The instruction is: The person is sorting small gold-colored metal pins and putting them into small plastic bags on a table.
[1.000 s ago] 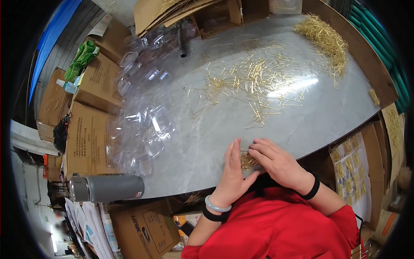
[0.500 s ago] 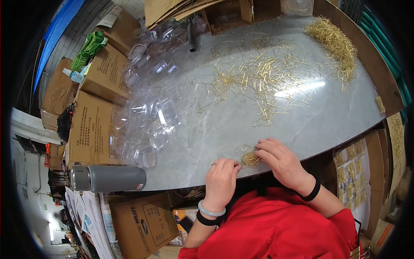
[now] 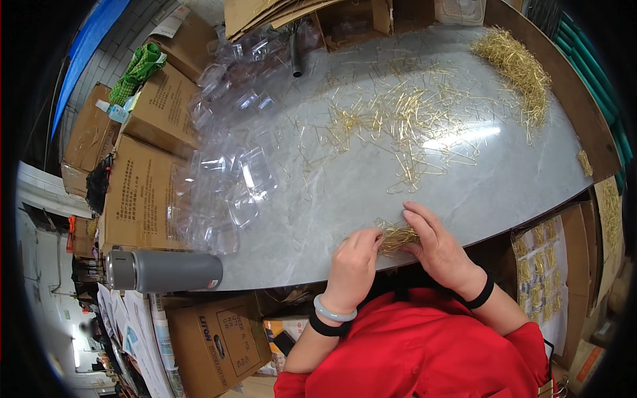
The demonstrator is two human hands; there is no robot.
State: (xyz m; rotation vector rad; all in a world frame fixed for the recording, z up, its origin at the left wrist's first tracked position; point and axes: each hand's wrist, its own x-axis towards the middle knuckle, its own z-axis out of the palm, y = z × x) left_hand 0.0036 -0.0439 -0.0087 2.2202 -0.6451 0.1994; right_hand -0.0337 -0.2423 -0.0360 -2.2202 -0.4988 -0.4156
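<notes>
A small bundle of gold wire hooks (image 3: 397, 237) is between my two hands at the near edge of the grey table (image 3: 318, 232). My left hand (image 3: 353, 268) pinches its left end, fingers curled in. On the other side, my right hand (image 3: 441, 255) has its thumb below the bundle and its longer fingers stretched above, with the wires' right end between them. Farther up the tabletop lies a loose scatter of gold wire hooks (image 3: 415, 123). The wire tips inside my grasp are partly hidden.
Clear plastic boxes (image 3: 229, 192) pile up on the left beside cardboard cartons (image 3: 142, 199). A grey bottle (image 3: 176, 272) lies at the near left edge. A dense heap of gold wires (image 3: 514, 69) sits far right; bundled wires (image 3: 541, 265) rest in a lower box.
My left hand has moved slightly right and up, now pinching the bundle. My right hand has turned, its fingers raised and thumb showing. The bundle looks lifted and turned a little.
</notes>
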